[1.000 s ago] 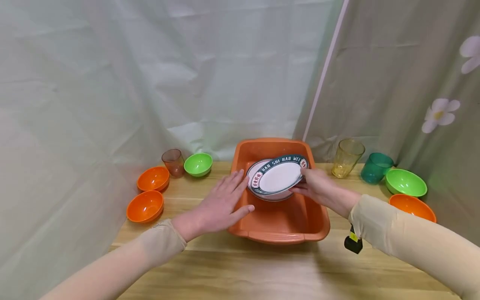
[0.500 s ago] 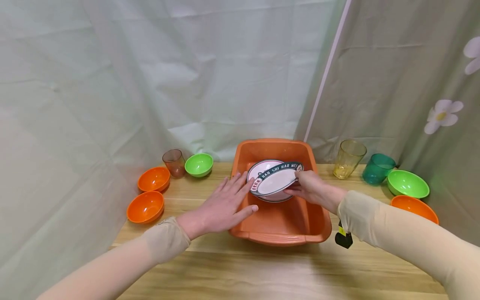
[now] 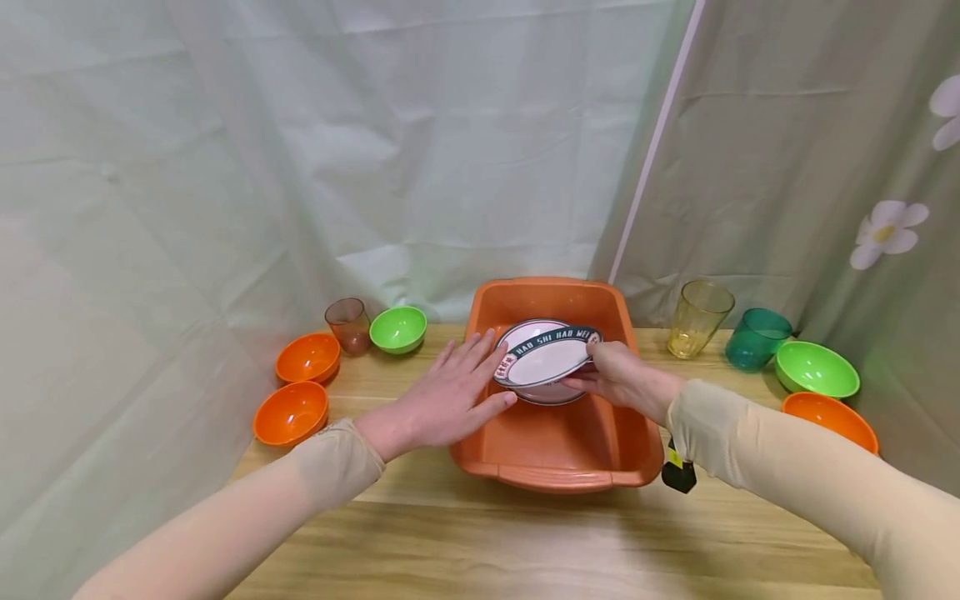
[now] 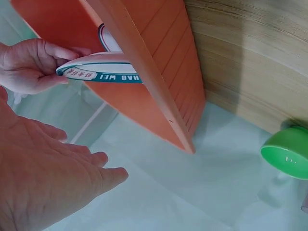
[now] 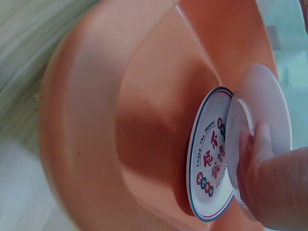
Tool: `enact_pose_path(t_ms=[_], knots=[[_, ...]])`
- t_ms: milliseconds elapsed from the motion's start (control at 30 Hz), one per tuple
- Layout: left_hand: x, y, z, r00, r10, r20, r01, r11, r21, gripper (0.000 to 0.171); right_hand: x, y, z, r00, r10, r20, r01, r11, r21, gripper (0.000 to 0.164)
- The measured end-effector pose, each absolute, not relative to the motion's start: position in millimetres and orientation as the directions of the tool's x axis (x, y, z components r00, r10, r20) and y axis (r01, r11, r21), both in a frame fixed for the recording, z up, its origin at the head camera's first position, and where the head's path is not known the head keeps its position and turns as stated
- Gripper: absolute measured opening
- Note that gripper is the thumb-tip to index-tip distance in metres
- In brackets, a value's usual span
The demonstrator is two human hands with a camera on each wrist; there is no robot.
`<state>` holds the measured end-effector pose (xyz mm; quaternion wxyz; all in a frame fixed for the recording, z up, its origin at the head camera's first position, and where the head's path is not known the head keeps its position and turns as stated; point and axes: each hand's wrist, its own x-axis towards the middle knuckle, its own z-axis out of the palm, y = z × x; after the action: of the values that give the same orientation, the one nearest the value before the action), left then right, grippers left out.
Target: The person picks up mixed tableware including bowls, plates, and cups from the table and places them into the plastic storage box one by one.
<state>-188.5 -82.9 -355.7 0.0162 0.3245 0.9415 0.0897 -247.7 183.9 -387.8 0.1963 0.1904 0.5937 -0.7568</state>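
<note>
An oval white plate (image 3: 551, 360) with a dark green lettered rim is tilted over the orange basin (image 3: 555, 454). My right hand (image 3: 626, 379) pinches its right edge, thumb on top and fingers beneath; the right wrist view shows the fingers on its pale underside. Below it, a second white plate (image 5: 209, 163) with red printing and a dark rim line lies in the basin, partly covered. My left hand (image 3: 450, 400) is spread flat at the basin's left rim, fingertips near the held plate's left end. Whether they touch it I cannot tell; the left wrist view shows this hand empty.
To the left stand two orange bowls (image 3: 291, 413), a brownish tumbler (image 3: 349, 327) and a green bowl (image 3: 398, 330). On the right are a yellow glass (image 3: 699, 319), a teal cup (image 3: 757, 339), another green bowl (image 3: 816, 368) and an orange bowl (image 3: 832, 419). Curtains hang behind the wooden table (image 3: 480, 542).
My right hand has moved left and slightly down with the held plate, which now appears more steeply tilted. The left hand has stayed almost in place, shifting slightly right.
</note>
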Motion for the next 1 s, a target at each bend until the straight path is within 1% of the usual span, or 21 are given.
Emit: enact_pose_path(t_ms=[400,567,800,1000], knots=[[-188.8,-80.5,-358.2,-0.789,0.614,0.011,0.608,0.777,0.163,0.081,-248.0,189.0,-391.0,-0.832,-0.065,-0.551,0.549,-0.242,-0.800,0.049],[-188.4,-79.5,-358.8,-0.794,0.608,0.010,0.601,0.781,0.168,0.081,-246.9,191.0,-392.3,-0.820,-0.073,-0.568,0.569,-0.225,-0.791,0.048],[-187.2,-78.7,-359.1,-0.804,0.594,-0.016,0.584,0.794,0.168,0.079,-245.0,195.0,-393.8,-0.803,-0.106,-0.586,0.595,-0.193,-0.780,0.056],[-187.0,-79.2,-360.2,-0.805,0.593,-0.024,0.582,0.797,0.160,0.079,-243.1,195.2,-394.6,-0.800,-0.113,-0.589,0.600,-0.178,-0.780,0.057]])
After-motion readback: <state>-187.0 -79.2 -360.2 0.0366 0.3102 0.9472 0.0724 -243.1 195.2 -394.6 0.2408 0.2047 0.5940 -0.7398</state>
